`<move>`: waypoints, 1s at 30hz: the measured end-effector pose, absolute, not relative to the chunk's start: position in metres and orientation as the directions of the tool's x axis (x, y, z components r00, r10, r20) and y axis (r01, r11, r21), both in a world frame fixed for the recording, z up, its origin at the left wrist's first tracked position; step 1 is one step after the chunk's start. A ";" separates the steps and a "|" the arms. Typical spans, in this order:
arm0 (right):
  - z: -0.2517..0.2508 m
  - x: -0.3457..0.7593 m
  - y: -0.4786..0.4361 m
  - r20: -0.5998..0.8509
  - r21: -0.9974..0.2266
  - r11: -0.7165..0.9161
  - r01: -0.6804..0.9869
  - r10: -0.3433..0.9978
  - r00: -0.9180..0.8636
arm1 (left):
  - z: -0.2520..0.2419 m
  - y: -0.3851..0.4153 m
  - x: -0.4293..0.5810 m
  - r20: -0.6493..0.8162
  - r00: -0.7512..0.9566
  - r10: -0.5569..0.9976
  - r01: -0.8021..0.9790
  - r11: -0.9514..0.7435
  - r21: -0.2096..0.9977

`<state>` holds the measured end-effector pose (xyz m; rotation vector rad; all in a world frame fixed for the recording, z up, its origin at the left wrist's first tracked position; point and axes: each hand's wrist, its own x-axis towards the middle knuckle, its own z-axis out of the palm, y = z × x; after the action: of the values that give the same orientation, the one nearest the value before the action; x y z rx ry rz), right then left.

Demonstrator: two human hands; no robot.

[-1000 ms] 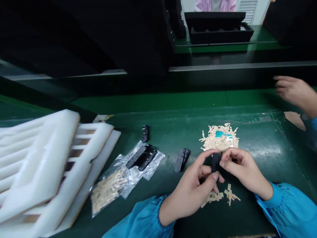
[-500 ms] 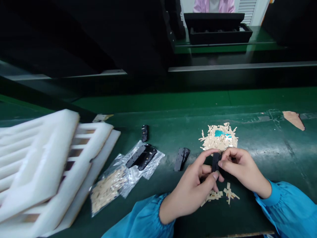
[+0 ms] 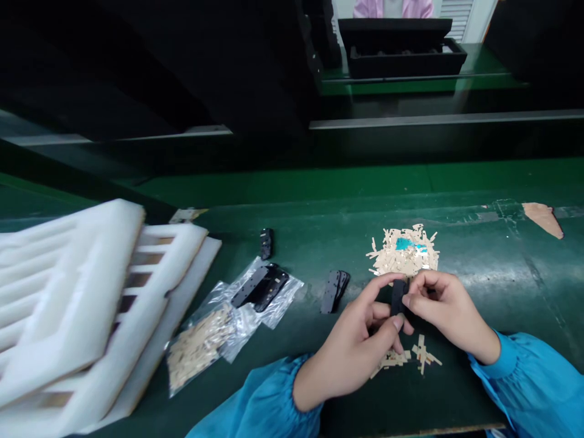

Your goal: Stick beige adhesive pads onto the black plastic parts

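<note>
Both my hands meet over the green bench top (image 3: 479, 274) and pinch a small black plastic part (image 3: 398, 296) held upright. My left hand (image 3: 353, 347) grips it between thumb and forefinger from the left. My right hand (image 3: 444, 310) pinches its right edge with closed fingertips. Just beyond them lies a heap of beige paper strips (image 3: 404, 252) with a bit of teal film. A few more beige strips (image 3: 410, 359) lie under my hands. A short stack of black parts (image 3: 334, 291) lies to the left of my left hand.
White foam trays (image 3: 86, 304) are piled at the left. Clear bags hold black parts (image 3: 262, 287) and beige strips (image 3: 201, 347). One lone black part (image 3: 266, 243) lies farther back. A black tray (image 3: 401, 52) stands on the far bench, with a person in pink behind it.
A co-worker's hand at the far right edge one second ago has gone from view. My own hands and the black part have hardly moved.
</note>
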<state>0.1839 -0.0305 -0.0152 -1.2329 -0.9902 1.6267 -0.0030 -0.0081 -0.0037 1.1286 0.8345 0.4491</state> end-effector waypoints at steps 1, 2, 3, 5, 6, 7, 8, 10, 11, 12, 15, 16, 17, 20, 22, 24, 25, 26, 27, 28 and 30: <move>-0.016 0.184 -0.031 -0.307 -0.933 -0.327 -0.153 0.942 -0.139 | -0.004 -0.008 -0.003 -0.349 0.624 0.699 0.080 0.388 0.918; -0.016 0.183 -0.031 -0.309 -0.935 -0.323 -0.145 0.944 -0.113 | -0.005 -0.008 -0.003 -0.346 0.619 0.705 0.070 0.390 0.918; -0.017 0.184 -0.031 -0.310 -0.938 -0.319 -0.134 0.947 -0.084 | -0.005 -0.008 -0.003 -0.341 0.615 0.711 0.057 0.392 0.918; -0.017 0.185 -0.030 -0.311 -0.944 -0.314 -0.099 0.949 -0.047 | -0.005 -0.009 -0.004 -0.336 0.614 0.714 0.037 0.399 0.916; -0.017 0.186 -0.029 -0.312 -0.946 -0.315 -0.082 0.949 -0.048 | -0.005 -0.009 -0.004 -0.336 0.613 0.714 0.030 0.405 0.914; -0.016 0.188 -0.027 -0.311 -0.947 -0.315 -0.070 0.948 -0.062 | -0.004 -0.009 -0.004 -0.337 0.613 0.714 0.027 0.407 0.913; -0.016 0.189 -0.026 -0.307 -0.948 -0.313 -0.066 0.948 -0.080 | -0.003 -0.009 -0.005 -0.337 0.615 0.712 0.029 0.407 0.913; -0.014 0.192 -0.023 -0.292 -0.951 -0.300 -0.077 0.951 -0.098 | -0.001 -0.009 -0.006 -0.340 0.623 0.704 0.053 0.395 0.917; -0.013 0.193 -0.022 -0.285 -0.952 -0.293 -0.085 0.954 -0.097 | -0.001 -0.008 -0.007 -0.338 0.631 0.698 0.070 0.382 0.921; -0.012 0.194 -0.021 -0.279 -0.954 -0.287 -0.091 0.956 -0.091 | 0.000 -0.008 -0.008 -0.333 0.641 0.692 0.085 0.366 0.927; -0.012 0.195 -0.020 -0.282 -0.954 -0.289 -0.081 0.956 -0.080 | 0.001 -0.006 -0.008 -0.314 0.668 0.675 0.106 0.332 0.937; -0.013 0.195 -0.021 -0.283 -0.955 -0.288 -0.067 0.956 -0.071 | 0.001 -0.005 -0.007 -0.313 0.672 0.671 0.105 0.333 0.937; -0.014 0.195 -0.021 -0.283 -0.957 -0.286 -0.052 0.957 -0.059 | 0.001 -0.005 -0.006 -0.316 0.671 0.671 0.100 0.340 0.935; -0.015 0.193 -0.025 -0.273 -0.961 -0.274 -0.040 0.962 -0.012 | 0.000 -0.005 -0.002 -0.348 0.642 0.683 0.079 0.392 0.916; -0.013 0.190 -0.027 -0.269 -0.962 -0.268 -0.057 0.963 0.003 | -0.002 -0.005 0.000 -0.369 0.615 0.697 0.093 0.400 0.912; -0.011 0.188 -0.028 -0.255 -0.964 -0.254 -0.078 0.967 -0.001 | -0.004 -0.005 0.001 -0.369 0.598 0.711 0.129 0.369 0.920; -0.010 0.187 -0.029 -0.241 -0.967 -0.241 -0.087 0.970 -0.006 | -0.004 -0.005 0.002 -0.360 0.595 0.719 0.140 0.348 0.927; -0.008 0.186 -0.030 -0.226 -0.970 -0.226 -0.096 0.974 -0.011 | -0.005 -0.005 0.002 -0.349 0.593 0.725 0.143 0.332 0.932; -0.008 0.185 -0.031 -0.211 -0.972 -0.212 -0.104 0.977 -0.017 | -0.005 -0.005 0.002 -0.343 0.592 0.730 0.141 0.325 0.935; -0.008 0.185 -0.032 -0.203 -0.973 -0.204 -0.109 0.979 -0.024 | -0.005 -0.006 0.002 -0.342 0.590 0.731 0.136 0.327 0.935; -0.009 0.185 -0.033 -0.194 -0.975 -0.197 -0.103 0.980 -0.033 | -0.005 -0.006 0.002 -0.350 0.588 0.729 0.136 0.337 0.932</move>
<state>0.1848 -0.0332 -0.0090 -1.2603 -1.0471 1.4177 0.0017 -0.0061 -0.0048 1.1899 0.8939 0.4625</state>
